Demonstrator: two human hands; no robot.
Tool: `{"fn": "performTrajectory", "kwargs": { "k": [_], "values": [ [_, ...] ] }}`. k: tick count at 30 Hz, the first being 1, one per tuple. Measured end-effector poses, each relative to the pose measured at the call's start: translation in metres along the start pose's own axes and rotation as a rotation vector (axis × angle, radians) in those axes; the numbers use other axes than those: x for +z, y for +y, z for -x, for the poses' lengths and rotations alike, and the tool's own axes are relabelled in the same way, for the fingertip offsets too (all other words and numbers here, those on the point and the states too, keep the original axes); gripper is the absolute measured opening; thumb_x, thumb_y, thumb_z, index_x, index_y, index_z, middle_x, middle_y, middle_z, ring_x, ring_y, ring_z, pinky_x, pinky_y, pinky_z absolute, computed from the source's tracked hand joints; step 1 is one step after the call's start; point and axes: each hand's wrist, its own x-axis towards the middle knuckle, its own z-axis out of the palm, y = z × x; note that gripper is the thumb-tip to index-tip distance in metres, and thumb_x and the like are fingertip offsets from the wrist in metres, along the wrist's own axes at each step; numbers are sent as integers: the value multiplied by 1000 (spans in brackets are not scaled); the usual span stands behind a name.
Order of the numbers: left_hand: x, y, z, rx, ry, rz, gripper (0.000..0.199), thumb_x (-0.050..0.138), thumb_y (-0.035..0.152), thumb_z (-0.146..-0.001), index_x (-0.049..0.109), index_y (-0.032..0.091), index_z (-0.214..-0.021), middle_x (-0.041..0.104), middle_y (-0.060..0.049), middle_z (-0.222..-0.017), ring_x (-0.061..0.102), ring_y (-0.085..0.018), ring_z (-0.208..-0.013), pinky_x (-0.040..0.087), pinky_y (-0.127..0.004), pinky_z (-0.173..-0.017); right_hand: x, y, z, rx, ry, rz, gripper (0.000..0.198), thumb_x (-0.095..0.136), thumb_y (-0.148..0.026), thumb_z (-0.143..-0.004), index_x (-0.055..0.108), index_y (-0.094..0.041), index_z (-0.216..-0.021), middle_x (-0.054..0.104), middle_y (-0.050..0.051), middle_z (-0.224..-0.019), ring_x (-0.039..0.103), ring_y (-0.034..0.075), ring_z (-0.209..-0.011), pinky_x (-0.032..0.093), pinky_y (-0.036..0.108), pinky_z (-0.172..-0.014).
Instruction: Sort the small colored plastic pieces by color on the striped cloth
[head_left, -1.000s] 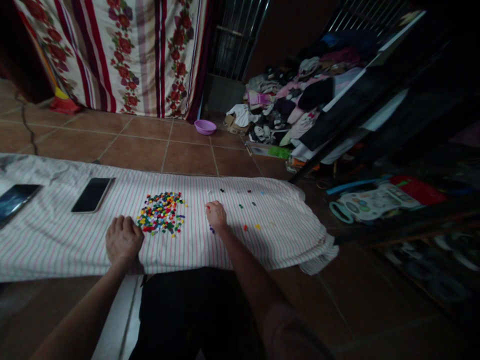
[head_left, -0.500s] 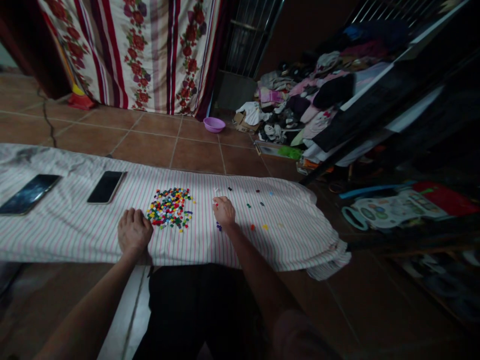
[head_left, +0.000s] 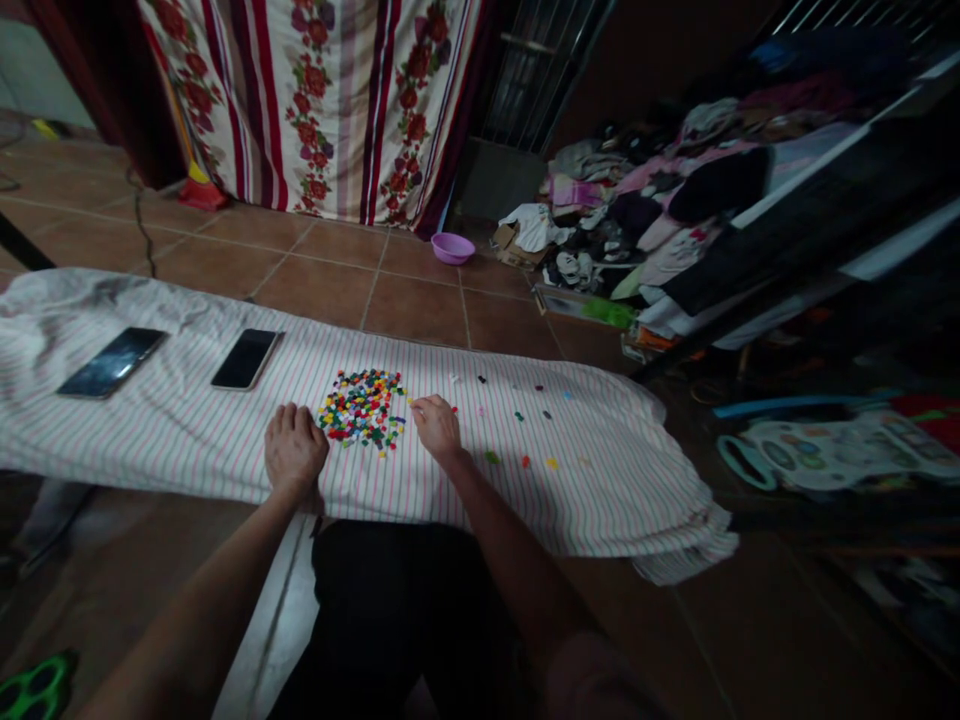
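Note:
A heap of small colourful pieces (head_left: pixel 361 408), bead-like in size, lies on the striped cloth (head_left: pixel 435 500). My left hand (head_left: pixel 295 445) rests palm down at the heap's left edge, fingers laid on the cloth. Just right of the heap is my right hand (head_left: pixel 436 425), thumb and fingers drawn together and pointing at its edge. Whatever is at those fingertips is too small to make out. Farther right, pieces sit in small separate colour groups, among them green pieces (head_left: pixel 491 457), orange pieces (head_left: pixel 526 461) and yellow pieces (head_left: pixel 553 463).
Two dark-screened phones, one nearer (head_left: pixel 246 359) and one farther left (head_left: pixel 112 362), lie on the cloth. Beyond it, a purple basin (head_left: pixel 453 248) stands on the tiled floor before a flowered curtain (head_left: pixel 345 110). Clothes (head_left: pixel 622 200) are heaped at the back right.
My right hand has moved left, from among the sorted groups to the heap's right edge. My left hand stays beside the heap. The whole view has shifted a little.

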Motion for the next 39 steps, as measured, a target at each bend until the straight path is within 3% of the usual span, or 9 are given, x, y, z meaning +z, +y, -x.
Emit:
{"fn": "performTrajectory", "kwargs": {
  "k": [14, 27, 39],
  "values": [
    [1, 0, 0, -6, 4, 15, 41, 40, 26, -86, 62, 11, -117, 57, -19, -133, 43, -35, -134, 34, -52, -108, 20, -28, -1, -156, -63, -66, 23, 53, -17, -92, 73, -23, -99, 65, 5, -101, 57, 17, -100, 43, 28, -93],
    [-2, 2, -1, -16, -13, 25, 42, 38, 24, -87, 61, 6, -117, 56, -23, -133, 40, -33, -137, 31, -49, -112, 28, -49, 5, -293, -135, -87, 22, 57, -17, -91, 75, -25, -100, 61, 5, -103, 55, 18, -105, 43, 29, -96],
    [1, 1, 0, -18, 6, 54, 43, 40, 24, -85, 60, 8, -119, 57, -21, -134, 40, -33, -137, 31, -51, -111, 35, -44, 4, -264, -86, -85, 22, 53, -21, -94, 74, -23, -99, 62, 6, -100, 56, 18, -100, 43, 29, -93]
  ]
}}
